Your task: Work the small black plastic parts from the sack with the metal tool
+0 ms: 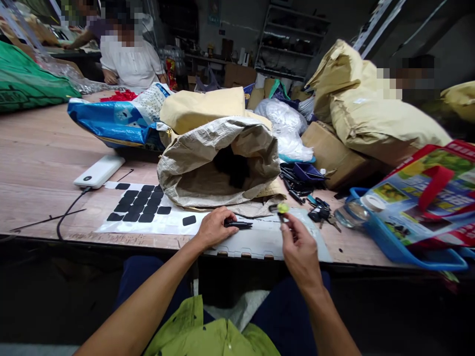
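Observation:
My left hand rests low over a pale board at the table's front edge. Its fingers are closed on slim black pen-like pieces whose pointed tips face right. My right hand, raised a little over the board's right part, pinches a small dark piece with a yellow-green end; motion blurs it, so its kind does not show. Directly beyond both hands lies a wide-mouthed woven sack with dark contents. Left of my left hand, a white sheet carries rows of black rounded squares.
A white power bank with a cable lies left. Black pen-like parts, keys, a plastic bottle and a blue basket holding a printed bag stand right. Stuffed paper sacks rise behind. A person in white sits across the table.

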`<move>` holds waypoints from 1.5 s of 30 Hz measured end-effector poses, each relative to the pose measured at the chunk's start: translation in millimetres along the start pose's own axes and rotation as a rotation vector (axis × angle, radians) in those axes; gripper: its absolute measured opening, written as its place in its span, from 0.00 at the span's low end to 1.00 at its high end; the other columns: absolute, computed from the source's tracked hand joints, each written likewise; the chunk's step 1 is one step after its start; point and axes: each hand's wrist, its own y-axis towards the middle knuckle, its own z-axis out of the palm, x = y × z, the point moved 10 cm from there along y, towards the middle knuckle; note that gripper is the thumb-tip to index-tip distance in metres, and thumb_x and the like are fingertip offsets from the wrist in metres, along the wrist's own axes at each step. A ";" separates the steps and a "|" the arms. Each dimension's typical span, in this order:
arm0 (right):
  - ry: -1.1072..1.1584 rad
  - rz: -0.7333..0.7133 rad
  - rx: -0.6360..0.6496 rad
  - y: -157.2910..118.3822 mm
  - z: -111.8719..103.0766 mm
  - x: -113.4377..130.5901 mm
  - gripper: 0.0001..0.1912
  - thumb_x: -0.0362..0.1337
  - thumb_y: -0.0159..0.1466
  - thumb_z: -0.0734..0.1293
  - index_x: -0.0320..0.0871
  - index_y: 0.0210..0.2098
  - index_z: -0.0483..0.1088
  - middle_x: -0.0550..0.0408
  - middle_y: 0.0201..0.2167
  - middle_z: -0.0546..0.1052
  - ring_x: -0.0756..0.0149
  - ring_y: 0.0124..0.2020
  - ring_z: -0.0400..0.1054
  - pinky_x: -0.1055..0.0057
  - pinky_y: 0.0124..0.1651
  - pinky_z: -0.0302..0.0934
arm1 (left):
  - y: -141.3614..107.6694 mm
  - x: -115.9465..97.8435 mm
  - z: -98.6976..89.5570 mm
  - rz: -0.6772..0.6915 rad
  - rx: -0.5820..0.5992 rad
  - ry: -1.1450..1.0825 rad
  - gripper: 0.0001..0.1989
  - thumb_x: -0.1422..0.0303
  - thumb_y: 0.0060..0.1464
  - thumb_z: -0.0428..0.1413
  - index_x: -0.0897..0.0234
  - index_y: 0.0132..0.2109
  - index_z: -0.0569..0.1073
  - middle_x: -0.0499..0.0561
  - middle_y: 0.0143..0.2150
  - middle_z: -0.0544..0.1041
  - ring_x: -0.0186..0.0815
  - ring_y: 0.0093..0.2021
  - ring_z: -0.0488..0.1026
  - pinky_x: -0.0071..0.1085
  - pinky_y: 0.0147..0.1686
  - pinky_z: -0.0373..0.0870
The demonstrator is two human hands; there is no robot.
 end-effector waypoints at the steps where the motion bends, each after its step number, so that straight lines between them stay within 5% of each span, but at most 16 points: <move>1: 0.049 -0.034 0.059 -7.7 9.4 14.1 0.19 0.42 0.70 0.61 0.45 0.57 0.72 0.47 0.47 0.79 0.60 0.44 0.73 0.62 0.49 0.69 | 0.5 1.2 0.9 -0.019 0.001 0.006 0.09 0.65 0.52 0.64 0.60 0.41 0.79 0.47 0.39 0.76 0.37 0.41 0.72 0.30 0.39 0.66; 8: 0.071 -0.246 0.147 -34.4 45.5 68.2 0.19 0.36 0.72 0.59 0.47 0.60 0.70 0.48 0.48 0.77 0.61 0.50 0.72 0.63 0.54 0.67 | 2.4 4.1 3.7 -0.014 -0.023 -0.008 0.09 0.64 0.52 0.65 0.59 0.41 0.80 0.47 0.38 0.77 0.37 0.41 0.72 0.30 0.40 0.66; 12: -0.045 -0.259 0.223 -40.0 63.7 62.8 0.19 0.36 0.73 0.58 0.47 0.59 0.71 0.49 0.42 0.77 0.62 0.44 0.73 0.65 0.50 0.68 | 2.0 4.8 3.7 -0.029 -0.018 0.001 0.07 0.65 0.52 0.64 0.58 0.40 0.80 0.47 0.39 0.77 0.37 0.42 0.72 0.30 0.41 0.66; 17: -0.023 -0.239 0.127 -37.8 50.2 57.1 0.19 0.36 0.72 0.58 0.48 0.60 0.70 0.48 0.46 0.77 0.60 0.49 0.72 0.63 0.53 0.68 | 1.7 2.3 2.2 -0.019 -0.030 -0.004 0.08 0.66 0.52 0.64 0.58 0.41 0.80 0.47 0.38 0.77 0.37 0.42 0.73 0.30 0.41 0.67; 22: -0.048 -0.226 0.178 -37.3 53.3 51.0 0.18 0.37 0.72 0.58 0.48 0.57 0.72 0.50 0.45 0.78 0.61 0.47 0.73 0.64 0.51 0.68 | 1.7 4.7 1.8 -0.039 -0.040 -0.013 0.08 0.66 0.50 0.64 0.58 0.40 0.80 0.47 0.37 0.77 0.37 0.41 0.73 0.30 0.40 0.67; 26: -0.089 -0.170 0.070 -15.2 27.8 32.4 0.18 0.39 0.71 0.59 0.47 0.57 0.72 0.49 0.46 0.78 0.60 0.47 0.72 0.64 0.51 0.66 | 0.1 0.8 -0.7 -0.009 -0.054 -0.006 0.08 0.66 0.51 0.64 0.59 0.39 0.78 0.47 0.38 0.77 0.37 0.41 0.73 0.30 0.40 0.67; 30: -0.315 -0.022 -0.004 29.4 2.1 -19.6 0.20 0.39 0.68 0.60 0.47 0.56 0.74 0.49 0.44 0.78 0.60 0.40 0.71 0.65 0.46 0.63 | -1.4 -4.2 -2.7 0.018 -0.063 0.042 0.13 0.65 0.48 0.66 0.59 0.43 0.77 0.47 0.38 0.76 0.38 0.41 0.72 0.31 0.39 0.66; 35: -0.566 0.113 0.012 65.4 8.2 -80.8 0.18 0.36 0.66 0.62 0.48 0.53 0.75 0.51 0.47 0.76 0.61 0.44 0.68 0.67 0.45 0.57 | -1.3 -6.1 2.2 0.044 -0.024 0.099 0.12 0.62 0.52 0.65 0.57 0.45 0.79 0.48 0.38 0.75 0.39 0.43 0.72 0.32 0.41 0.66; 40: -0.745 0.010 -0.070 61.6 21.4 -77.6 0.18 0.34 0.67 0.62 0.45 0.54 0.75 0.48 0.42 0.74 0.60 0.45 0.65 0.67 0.44 0.53 | -3.6 -9.0 2.9 0.104 -0.024 0.101 0.09 0.60 0.62 0.59 0.58 0.45 0.79 0.48 0.40 0.75 0.38 0.44 0.72 0.32 0.43 0.64; 45: -0.760 -0.031 -0.113 56.7 20.2 -74.8 0.16 0.35 0.67 0.63 0.45 0.53 0.75 0.49 0.42 0.74 0.61 0.42 0.64 0.68 0.43 0.53 | -6.5 -18.0 0.0 0.178 -0.048 0.128 0.20 0.60 0.72 0.45 0.62 0.37 0.75 0.50 0.37 0.73 0.36 0.41 0.69 0.33 0.43 0.63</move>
